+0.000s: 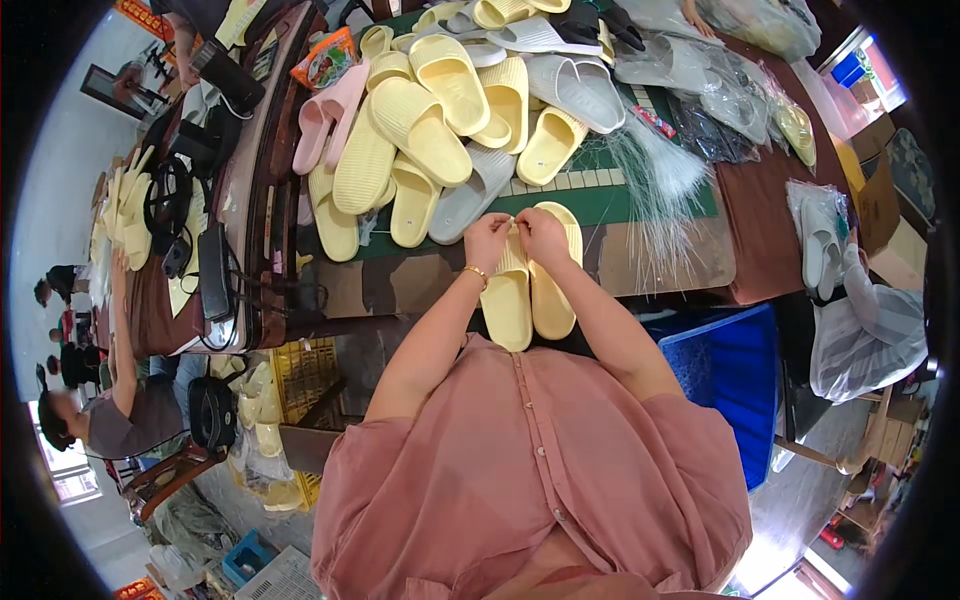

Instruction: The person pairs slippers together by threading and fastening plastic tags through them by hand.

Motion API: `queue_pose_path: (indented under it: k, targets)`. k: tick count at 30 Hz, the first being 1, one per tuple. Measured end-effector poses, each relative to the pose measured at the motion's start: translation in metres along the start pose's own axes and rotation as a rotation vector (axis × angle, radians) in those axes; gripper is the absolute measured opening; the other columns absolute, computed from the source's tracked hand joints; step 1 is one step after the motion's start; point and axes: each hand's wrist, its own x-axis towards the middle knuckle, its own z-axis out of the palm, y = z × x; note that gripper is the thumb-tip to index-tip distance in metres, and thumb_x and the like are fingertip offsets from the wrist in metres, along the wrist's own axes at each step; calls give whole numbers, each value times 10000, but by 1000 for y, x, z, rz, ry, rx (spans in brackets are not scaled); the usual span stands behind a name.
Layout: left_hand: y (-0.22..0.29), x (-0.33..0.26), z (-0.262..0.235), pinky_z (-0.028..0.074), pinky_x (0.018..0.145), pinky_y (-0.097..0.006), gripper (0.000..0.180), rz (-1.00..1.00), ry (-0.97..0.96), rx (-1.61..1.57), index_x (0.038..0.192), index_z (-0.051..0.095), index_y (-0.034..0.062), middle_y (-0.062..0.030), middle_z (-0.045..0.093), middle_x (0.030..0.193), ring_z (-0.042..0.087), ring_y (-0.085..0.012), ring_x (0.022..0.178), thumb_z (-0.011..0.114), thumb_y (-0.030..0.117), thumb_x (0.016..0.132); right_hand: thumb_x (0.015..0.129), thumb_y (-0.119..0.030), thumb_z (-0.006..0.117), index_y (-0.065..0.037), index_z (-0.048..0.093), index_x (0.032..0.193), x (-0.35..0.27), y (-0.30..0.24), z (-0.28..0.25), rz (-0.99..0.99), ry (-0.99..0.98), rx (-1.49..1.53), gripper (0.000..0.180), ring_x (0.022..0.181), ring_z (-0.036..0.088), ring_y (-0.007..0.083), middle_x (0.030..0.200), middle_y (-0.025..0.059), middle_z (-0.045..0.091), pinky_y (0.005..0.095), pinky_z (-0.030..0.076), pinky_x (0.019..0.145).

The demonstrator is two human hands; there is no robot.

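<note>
Both the left hand (pixel 487 238) and right hand (pixel 541 232) are pinching the pale yellow slipper pair (pixel 528 290) together at twelve o'clock, probably fastening them; next needs steady fingertip alignment.

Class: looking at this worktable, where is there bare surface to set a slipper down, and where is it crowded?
Bare: the green mat between the slipper pile and the clear strand bundle; the brown tabletop left of the held yellow pair. Crowded: the far side, under the pile and bagged slippers.
</note>
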Motion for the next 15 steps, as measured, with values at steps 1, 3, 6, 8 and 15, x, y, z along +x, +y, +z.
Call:
queue_pose_path:
  k: [1,3,6,8,15]
  targets:
    - [0,0,0,510,679,-286,148,-8,-15,7,906,665,11,-99,684,824,655,-175,740,643,95,785,756,-71,608,-59,618,795,0,-1,-1,15,-8,-13,42,714,597,297,744,116,608,392,489,632]
    - [2,0,-1,511,678,-286,153,-15,-32,15,913,670,12,-99,686,823,656,-175,734,642,95,787,757,-74,607,-59,618,796,0,0,-1,30,-14,-27,43,718,596,297,743,116,607,392,489,636]
    - [5,1,-1,511,672,-283,141,-26,-55,52,892,671,8,-96,685,803,656,-172,717,644,101,789,757,-78,602,-60,621,796,0,2,-1,29,-26,-35,47,730,597,296,750,116,610,391,489,647]
    - [6,0,-1,512,667,-286,144,-4,-52,57,892,671,10,-96,685,791,657,-178,706,646,106,788,763,-99,592,-65,604,789,1,2,-1,70,-66,-37,44,765,588,290,772,105,608,401,488,690]
    - [3,-1,-1,511,668,-291,145,8,-47,32,888,673,16,-97,685,796,659,-187,714,648,117,787,763,-96,590,-67,603,792,0,2,0,56,-48,-35,43,768,586,285,783,100,610,397,486,693]
